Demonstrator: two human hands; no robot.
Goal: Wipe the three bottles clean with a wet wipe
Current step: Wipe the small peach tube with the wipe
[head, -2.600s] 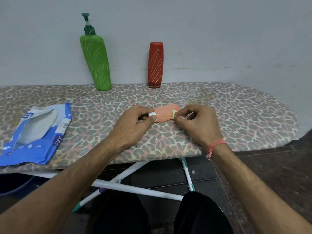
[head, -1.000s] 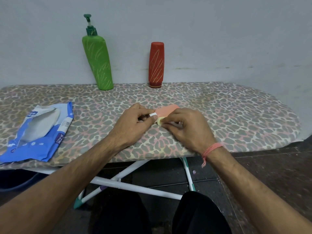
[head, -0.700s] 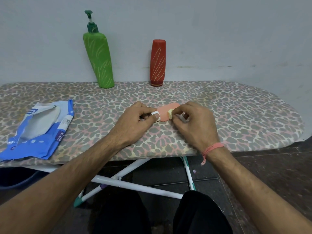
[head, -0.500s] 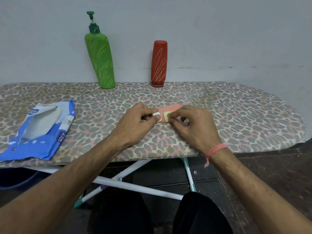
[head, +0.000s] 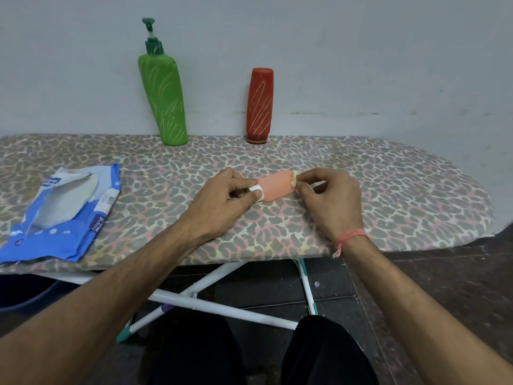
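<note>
A crumpled blue-and-white wet-wipe packet (head: pixel 59 211) lay torn open at the left end of the leopard-print ironing board (head: pixel 388 195); behind it and further right, a tall green pump bottle with pale scratch marks (head: pixel 163 97) leaned against the pale wall (head: pixel 361 51); well apart to its right stood a red cylindrical bottle with similar streaks (head: pixel 260 105), cap end down, at the board's far edge. Near the middle of the board, the left hand (head: pixel 222 202) pinched the white cap end of a small flat peach-pink bottle (head: pixel 277 186) lying on its side, thumb and forefinger curled round it; the right hand (head: pixel 330 201) held a small bunched yellowish wet wipe (head: pixel 294 177) against the bottle's other end, its fingers (head: pixel 306 176) clenched on the wipe; a pink thread band (head: pixel 350 237) circled that wrist.
</note>
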